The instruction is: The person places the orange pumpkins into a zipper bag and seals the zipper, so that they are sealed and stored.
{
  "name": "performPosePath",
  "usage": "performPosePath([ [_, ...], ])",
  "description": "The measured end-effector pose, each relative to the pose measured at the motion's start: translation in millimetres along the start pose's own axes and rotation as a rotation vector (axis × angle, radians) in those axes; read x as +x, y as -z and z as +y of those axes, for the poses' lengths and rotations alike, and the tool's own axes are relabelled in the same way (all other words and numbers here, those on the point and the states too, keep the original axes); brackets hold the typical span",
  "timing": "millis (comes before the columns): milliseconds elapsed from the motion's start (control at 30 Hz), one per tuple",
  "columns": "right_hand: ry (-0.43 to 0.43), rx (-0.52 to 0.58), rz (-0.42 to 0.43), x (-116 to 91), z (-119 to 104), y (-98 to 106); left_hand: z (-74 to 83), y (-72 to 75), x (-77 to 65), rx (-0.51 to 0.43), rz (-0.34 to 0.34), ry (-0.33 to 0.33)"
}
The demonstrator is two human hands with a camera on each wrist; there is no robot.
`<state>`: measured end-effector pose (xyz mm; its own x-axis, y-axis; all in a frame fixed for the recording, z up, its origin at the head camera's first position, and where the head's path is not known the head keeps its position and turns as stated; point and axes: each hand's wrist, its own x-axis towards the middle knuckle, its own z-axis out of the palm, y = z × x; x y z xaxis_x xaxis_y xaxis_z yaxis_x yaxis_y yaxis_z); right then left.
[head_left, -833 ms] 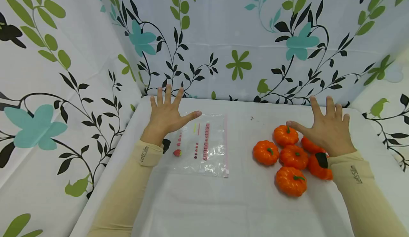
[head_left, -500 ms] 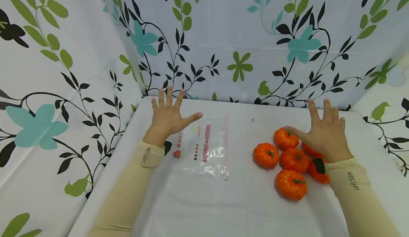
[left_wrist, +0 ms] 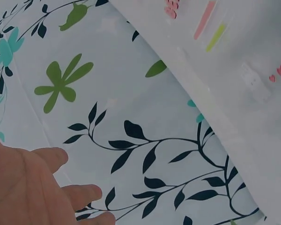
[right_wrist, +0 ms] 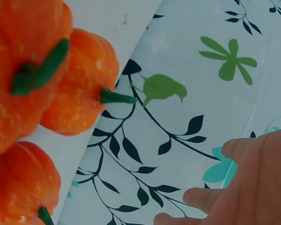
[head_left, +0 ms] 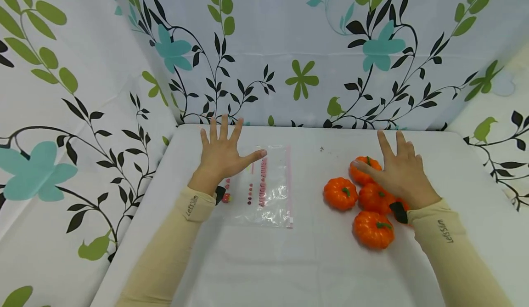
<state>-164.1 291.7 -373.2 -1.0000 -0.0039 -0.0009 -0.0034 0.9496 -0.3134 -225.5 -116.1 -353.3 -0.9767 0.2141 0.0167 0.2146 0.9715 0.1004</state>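
Observation:
My left hand [head_left: 223,160], fingers spread and straight, is held over the upper left part of a clear zip bag [head_left: 278,183] with pink and red print. It grips nothing, and in the left wrist view its palm and fingers [left_wrist: 86,196] show at the lower left. On the right, my right hand [head_left: 401,176] has its fingers spread above a cluster of several small orange pumpkins [head_left: 373,230] with green stems. Its thumb overlaps the rear pumpkin [head_left: 368,163] in the head view, and the hand hides part of the group. The leftmost pumpkin [head_left: 340,194] is in full view.
The bag and pumpkins lie on a white-covered table [head_left: 264,265]. Behind it and at the sides hangs a white curtain [head_left: 264,36] printed with leaves, flowers and birds. Black wrist straps [head_left: 220,195] show at the cuffs of both beige sleeves [head_left: 173,247].
My right hand has shifted left, further over the pumpkins, covering more of them. The left hand has drifted slightly right over the bag. The head view has moved a little.

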Motion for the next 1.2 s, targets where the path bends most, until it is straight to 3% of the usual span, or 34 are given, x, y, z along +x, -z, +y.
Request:
performPosePath([
  [200,0.035,-0.008,0.002,-7,-11,-8,19.1,-20.5,0.9,-0.054,0.027,-0.047],
  [433,0.08,-0.019,-0.039,-19,-30,-19,46.4,-47.5,-8.7,-0.34,0.032,-0.099],
  [600,0.083,-0.046,-0.069,-28,-44,-30,62.3,-66.2,-17.4,-0.434,0.031,-0.102],
  [733,0.094,-0.08,-0.064,-33,-51,-40,73.3,-77.1,-24.7,-0.404,-0.003,-0.095],
  [1000,0.111,-0.181,-0.053,-38,-58,-54,91.3,-93.2,-36.6,-0.197,-0.121,-0.163],
  [1200,0.111,-0.25,-0.068,-41,-62,-57,99.8,-99.8,-38.0,-0.134,-0.14,-0.177],
])
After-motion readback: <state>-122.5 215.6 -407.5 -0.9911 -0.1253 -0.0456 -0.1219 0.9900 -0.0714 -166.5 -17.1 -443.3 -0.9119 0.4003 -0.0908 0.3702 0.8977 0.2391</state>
